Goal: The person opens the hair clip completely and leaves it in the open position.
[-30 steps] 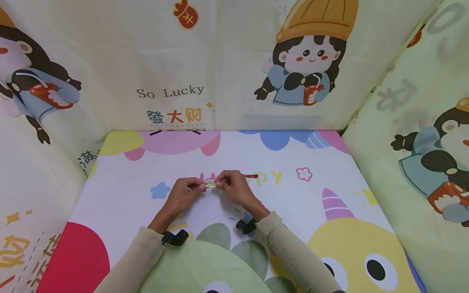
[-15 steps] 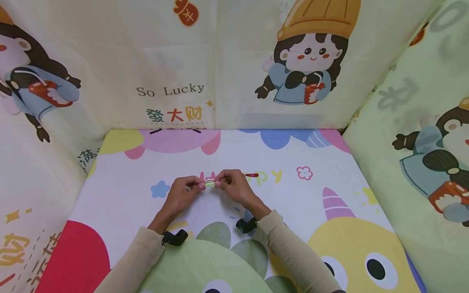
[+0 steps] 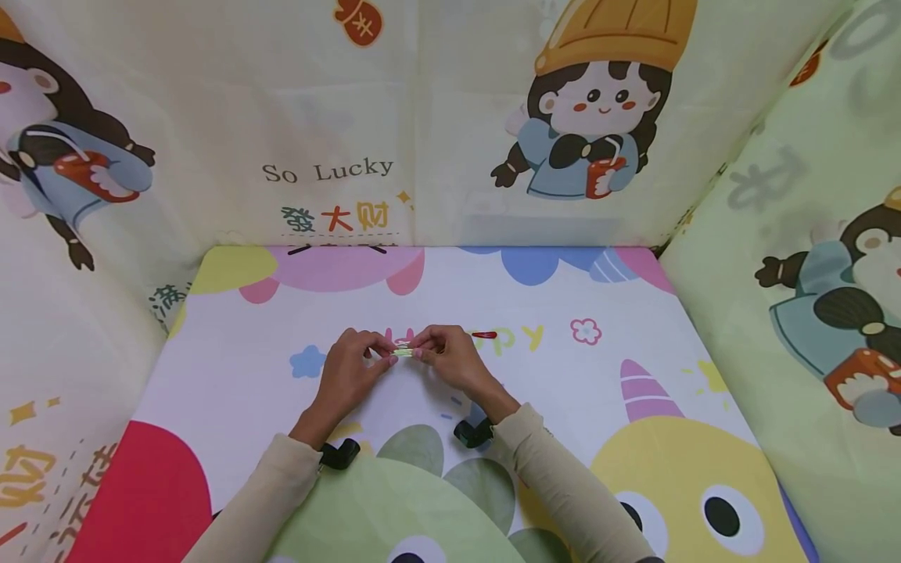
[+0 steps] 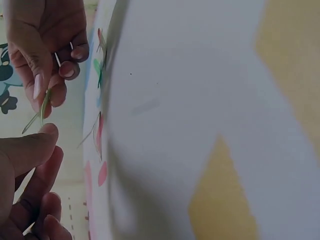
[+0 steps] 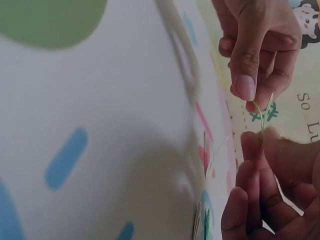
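In the head view my left hand [image 3: 349, 372] and right hand [image 3: 453, 360] meet over the middle of the table, a small yellow-green snap hair clip [image 3: 403, 353] between their fingertips. My right thumb and index finger pinch one end of the clip [image 5: 263, 119]. At its other end, the left thumb and index fingertips pinch one strip of it. The clip's two strips [image 4: 42, 111] stand spread apart in both wrist views. A red hair clip [image 3: 484, 335] lies on the tabletop just right of my right hand.
Several more clips lie low on the table beyond the hands, among them a green clip [image 4: 98, 70] and a pink clip [image 4: 98, 135]. Printed cloth walls [image 3: 450, 141] enclose the patterned table [image 3: 239, 375] at the back and sides.
My left hand has shifted slightly, with its index finger arched higher and a wider gap to the thumb. The right hand stays nearly still, and the clip remains between both hands.
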Demonstrator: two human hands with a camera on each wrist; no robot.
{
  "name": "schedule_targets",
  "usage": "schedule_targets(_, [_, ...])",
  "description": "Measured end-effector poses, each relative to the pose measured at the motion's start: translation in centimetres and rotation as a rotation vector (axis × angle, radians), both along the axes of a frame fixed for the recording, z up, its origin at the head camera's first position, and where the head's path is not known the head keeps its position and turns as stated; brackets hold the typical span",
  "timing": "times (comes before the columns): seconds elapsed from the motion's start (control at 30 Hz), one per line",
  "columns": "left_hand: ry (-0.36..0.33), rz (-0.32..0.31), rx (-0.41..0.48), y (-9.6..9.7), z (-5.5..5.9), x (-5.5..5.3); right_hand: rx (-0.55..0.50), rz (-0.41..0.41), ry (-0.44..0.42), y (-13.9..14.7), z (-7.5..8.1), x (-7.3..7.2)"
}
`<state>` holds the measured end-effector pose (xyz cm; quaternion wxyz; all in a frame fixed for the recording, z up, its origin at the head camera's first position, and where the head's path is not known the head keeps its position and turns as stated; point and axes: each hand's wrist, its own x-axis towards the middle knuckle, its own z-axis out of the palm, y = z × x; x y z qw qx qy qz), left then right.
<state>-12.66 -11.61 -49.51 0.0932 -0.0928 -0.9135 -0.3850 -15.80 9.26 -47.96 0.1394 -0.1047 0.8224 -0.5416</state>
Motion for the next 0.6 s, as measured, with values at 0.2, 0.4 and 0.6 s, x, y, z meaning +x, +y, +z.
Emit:
schedule_targets(0.2, [-0.003,0.007,-0.042,0.1,-0.1,0.0,0.175,0.034,0.099,-0.2,-0.6,-0.1])
schedule_targets(0.4, [-0.004,-0.012,-0.063,0.2,-0.6,-0.3,0.321,0.033,0.185,-0.7,-0.8,-0.1])
schedule_targets(0.6, [-0.027,-0.021,-0.08,0.3,-1.1,-0.6,0.425,0.036,0.225,-1.1,-0.7,-0.1])
